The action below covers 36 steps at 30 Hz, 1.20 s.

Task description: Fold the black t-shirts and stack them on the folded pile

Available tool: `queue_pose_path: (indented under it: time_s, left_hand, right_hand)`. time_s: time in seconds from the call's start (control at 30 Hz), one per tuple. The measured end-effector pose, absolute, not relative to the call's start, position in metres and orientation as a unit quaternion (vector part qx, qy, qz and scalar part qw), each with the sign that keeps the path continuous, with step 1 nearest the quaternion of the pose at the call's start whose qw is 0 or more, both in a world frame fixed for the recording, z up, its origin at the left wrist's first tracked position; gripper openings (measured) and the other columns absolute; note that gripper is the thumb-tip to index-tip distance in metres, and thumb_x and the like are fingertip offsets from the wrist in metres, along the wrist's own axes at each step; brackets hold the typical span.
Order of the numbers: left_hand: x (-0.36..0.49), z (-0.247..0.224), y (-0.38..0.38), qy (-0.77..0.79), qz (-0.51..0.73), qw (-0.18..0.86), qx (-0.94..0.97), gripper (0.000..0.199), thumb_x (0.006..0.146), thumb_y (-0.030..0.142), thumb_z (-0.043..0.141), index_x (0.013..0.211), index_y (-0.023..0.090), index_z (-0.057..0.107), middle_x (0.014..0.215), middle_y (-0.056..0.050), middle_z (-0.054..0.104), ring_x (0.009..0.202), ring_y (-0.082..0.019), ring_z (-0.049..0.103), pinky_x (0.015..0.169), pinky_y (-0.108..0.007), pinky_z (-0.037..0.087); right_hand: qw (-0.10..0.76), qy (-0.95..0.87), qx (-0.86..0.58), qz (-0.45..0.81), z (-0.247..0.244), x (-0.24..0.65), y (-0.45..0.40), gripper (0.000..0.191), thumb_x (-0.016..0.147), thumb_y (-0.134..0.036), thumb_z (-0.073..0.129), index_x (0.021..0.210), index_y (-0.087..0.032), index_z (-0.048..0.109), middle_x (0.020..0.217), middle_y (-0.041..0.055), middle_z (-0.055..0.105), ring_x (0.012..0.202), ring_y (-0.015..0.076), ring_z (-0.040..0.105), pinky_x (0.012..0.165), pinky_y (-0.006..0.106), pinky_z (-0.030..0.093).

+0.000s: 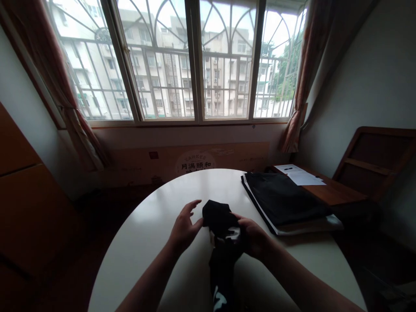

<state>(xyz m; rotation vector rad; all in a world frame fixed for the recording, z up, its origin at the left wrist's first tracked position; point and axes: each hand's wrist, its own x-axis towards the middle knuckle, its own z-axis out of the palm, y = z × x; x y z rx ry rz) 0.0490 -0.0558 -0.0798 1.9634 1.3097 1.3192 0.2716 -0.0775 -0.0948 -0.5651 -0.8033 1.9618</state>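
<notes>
A bunched black cloth (218, 214) with a white-and-grey pattern is above the white round table (146, 234); its lower part trails toward me and past the bottom edge of the view. What kind of garment or cloth it is, I cannot make out. My right hand (255, 236) grips its right side, with the fingers partly hidden behind the folds. On the other side, my left hand (185, 227) has its fingers spread apart, and the thumb tip is at the cloth's left edge.
Folded black fabric (282, 197) lies over white layers at the table's right. Beyond it, papers (303, 177) and a dark pen rest on a brown wooden surface (338, 190) beside a wooden chair (377, 160). A printed cardboard box (146, 162) stands below the barred window.
</notes>
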Motion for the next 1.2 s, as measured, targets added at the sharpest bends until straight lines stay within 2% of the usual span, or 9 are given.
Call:
queue_pose_path:
  time_s: [0.1, 0.23, 0.37, 0.5, 0.67, 0.8, 0.93, 1.07, 1.2]
  left_hand:
    - [0.041, -0.086, -0.053, 0.429, 0.439, 0.214, 0.76, 0.066, 0.077, 0.025, 0.07, 0.141, 0.021, 0.054, 0.147, -0.015, 0.053, 0.138, -0.032, 0.048, 0.115, -0.054, 0.038]
    - [0.047, -0.086, -0.062, 0.363, 0.4, 0.249, 0.804, 0.053, 0.074, 0.017, 0.07, 0.127, 0.024, 0.068, 0.145, -0.013, 0.057, 0.132, -0.031, 0.053, 0.109, -0.047, 0.046]
    - [0.053, -0.078, -0.061, 0.385, 0.478, 0.328, 0.717, 0.025, 0.081, 0.029, 0.067, 0.102, 0.017, 0.075, 0.106, -0.011, 0.075, 0.101, -0.029, 0.069, 0.089, -0.042, 0.055]
    - [0.056, -0.066, -0.062, 0.396, 0.565, 0.456, 0.562, 0.044, 0.081, 0.052, 0.071, 0.099, 0.013, 0.072, 0.076, -0.005, 0.071, 0.069, -0.02, 0.066, 0.064, -0.031, 0.054]
    - [0.066, -0.059, -0.076, 0.401, 0.535, 0.559, 0.491, 0.057, 0.074, 0.063, 0.075, 0.1, 0.013, 0.066, 0.053, 0.006, 0.05, 0.039, -0.008, 0.042, 0.037, -0.022, 0.035]
    - [0.071, -0.059, -0.086, 0.345, 0.446, 0.609, 0.558, 0.055, 0.081, 0.058, 0.072, 0.111, 0.013, 0.066, 0.063, 0.002, 0.056, 0.048, -0.011, 0.051, 0.045, -0.023, 0.041]
    - [0.068, -0.059, -0.087, 0.326, 0.433, 0.507, 0.67, 0.047, 0.087, 0.055, 0.067, 0.113, 0.016, 0.069, 0.082, -0.004, 0.064, 0.07, -0.017, 0.062, 0.063, -0.028, 0.05]
    - [0.067, -0.064, -0.087, 0.359, 0.417, 0.33, 0.767, 0.053, 0.077, 0.043, 0.078, 0.123, 0.021, 0.063, 0.119, -0.011, 0.067, 0.111, -0.029, 0.062, 0.098, -0.042, 0.049]
    - [0.073, -0.074, -0.088, 0.373, 0.327, 0.256, 0.83, 0.069, 0.07, 0.025, 0.078, 0.136, 0.024, 0.058, 0.133, -0.013, 0.063, 0.119, -0.033, 0.059, 0.101, -0.047, 0.048]
  right_hand:
    - [0.436, -0.345, -0.22, 0.802, -0.087, 0.274, -0.091, 0.053, 0.066, -0.011, 0.066, 0.119, -0.009, 0.068, 0.091, 0.0112, 0.075, 0.078, 0.0221, 0.07, 0.077, 0.034, 0.054]
    - [0.457, -0.38, -0.22, 0.773, -0.081, 0.279, -0.102, 0.053, 0.067, -0.029, 0.07, 0.115, -0.009, 0.069, 0.093, 0.0126, 0.074, 0.083, 0.0273, 0.069, 0.075, 0.037, 0.054]
    - [0.448, -0.375, -0.29, 0.758, -0.079, 0.283, -0.092, 0.057, 0.068, -0.031, 0.06, 0.123, -0.017, 0.064, 0.094, 0.0072, 0.073, 0.079, 0.0233, 0.067, 0.068, 0.032, 0.052]
    - [0.469, -0.527, -0.403, 0.583, -0.092, 0.288, -0.074, 0.068, 0.061, -0.018, 0.062, 0.129, -0.02, 0.059, 0.094, 0.0031, 0.07, 0.076, 0.0199, 0.064, 0.068, 0.03, 0.05]
    - [0.457, -0.699, -0.482, 0.266, -0.108, 0.286, -0.072, 0.069, 0.065, -0.012, 0.062, 0.134, -0.02, 0.059, 0.114, 0.0089, 0.066, 0.104, 0.026, 0.061, 0.095, 0.041, 0.048]
    - [0.474, -0.744, -0.443, 0.16, -0.103, 0.28, -0.082, 0.053, 0.074, -0.02, 0.068, 0.127, -0.022, 0.064, 0.121, 0.0096, 0.065, 0.112, 0.0281, 0.057, 0.101, 0.044, 0.043]
    - [0.516, -0.702, -0.416, 0.26, -0.091, 0.277, -0.088, 0.014, 0.084, -0.031, 0.062, 0.09, -0.02, 0.069, 0.085, 0.0041, 0.068, 0.081, 0.0204, 0.06, 0.076, 0.033, 0.048]
    - [0.587, -0.562, -0.348, 0.467, -0.084, 0.279, -0.092, 0.033, 0.084, -0.052, 0.064, 0.086, -0.019, 0.065, 0.081, 0.0033, 0.066, 0.072, 0.0177, 0.058, 0.064, 0.029, 0.048]
    - [0.597, -0.445, -0.347, 0.571, -0.087, 0.282, -0.092, 0.03, 0.08, -0.049, 0.07, 0.081, -0.019, 0.068, 0.075, 0.0034, 0.065, 0.069, 0.0165, 0.057, 0.062, 0.027, 0.05]
